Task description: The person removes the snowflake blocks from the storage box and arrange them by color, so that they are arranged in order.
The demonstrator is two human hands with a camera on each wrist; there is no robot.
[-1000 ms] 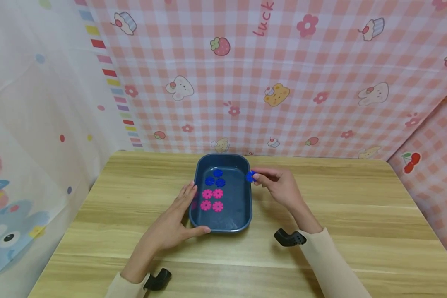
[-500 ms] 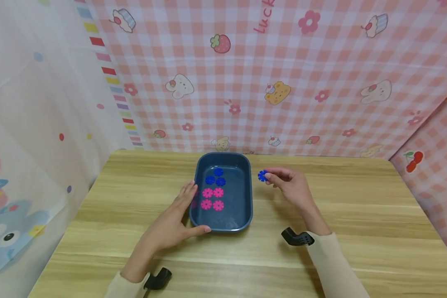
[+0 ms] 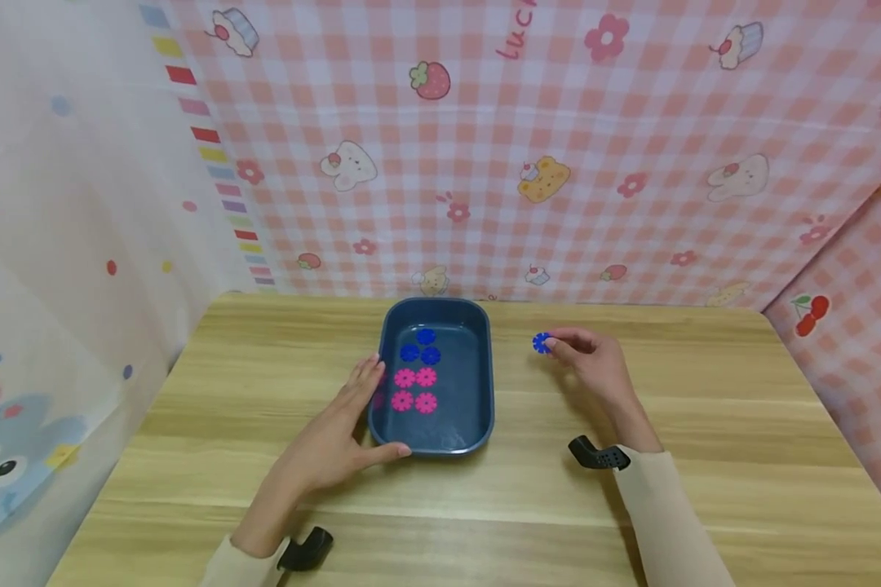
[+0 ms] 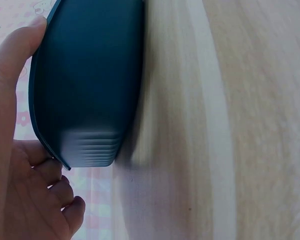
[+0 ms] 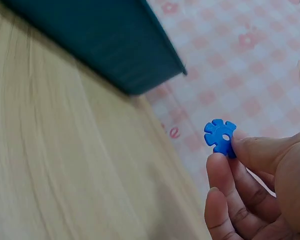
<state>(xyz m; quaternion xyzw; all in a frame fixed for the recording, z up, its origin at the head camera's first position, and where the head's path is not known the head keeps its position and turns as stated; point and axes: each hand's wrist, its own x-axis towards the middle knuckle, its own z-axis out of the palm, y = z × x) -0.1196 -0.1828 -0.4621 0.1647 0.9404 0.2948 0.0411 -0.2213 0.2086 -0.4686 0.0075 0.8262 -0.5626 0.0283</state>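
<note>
A dark blue-green tray stands on the table. Inside it lie several pink notched discs and, behind them, three blue notched discs. My left hand rests at the tray's near-left corner, with the thumb on the front rim and the fingers along the left side. In the left wrist view, the left thumb touches the rim. To the right of the tray, my right hand pinches one blue notched disc between thumb and fingertips, apart from the tray and raised above the tabletop.
The wooden table runs up to a pink checked cloth at the back. A white printed cloth hangs on the left. Black wrist mounts stick out by both sleeves.
My right hand has moved right, away from the tray's right rim, still pinching the blue disc. The left hand stays at the tray, and the head view has shifted slightly.
</note>
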